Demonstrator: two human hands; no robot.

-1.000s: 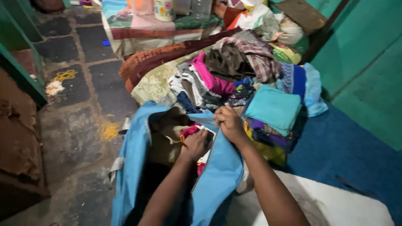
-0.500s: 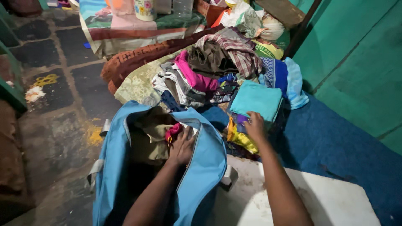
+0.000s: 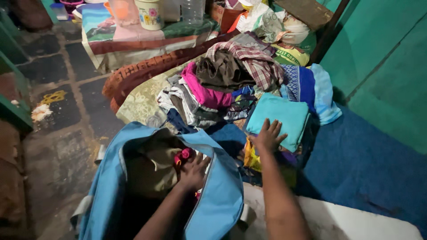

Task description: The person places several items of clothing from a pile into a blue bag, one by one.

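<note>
1. We are looking down at the open light-blue bag (image 3: pixel 213 200) on the floor, and everything else gets placed from it.
2. Our left hand (image 3: pixel 192 171) is reaching inside the bag's mouth, fingers spread wide and pressing flat on the clothes packed there, gripping nothing.
3. Just beyond that hand, a small pink cloth (image 3: pixel 183 155) is lying on an olive-brown garment (image 3: pixel 153 166) inside the bag.
4. Our right hand (image 3: pixel 268 135) is resting beyond the bag's far right corner, fingers fanned wide on the near edge of a folded teal cloth (image 3: pixel 281 116), touching it but not closed around it.
5. That teal cloth is topping a folded stack, with a yellow fabric (image 3: pixel 249 158) showing underneath, next to the bag.
6. Further beyond the bag, a loose heap of clothes (image 3: pixel 222 84) is piling up, a magenta piece and a plaid one among them.
7. Right of the bag, a blue mat (image 3: pixel 364 164) is covering the floor.
</note>
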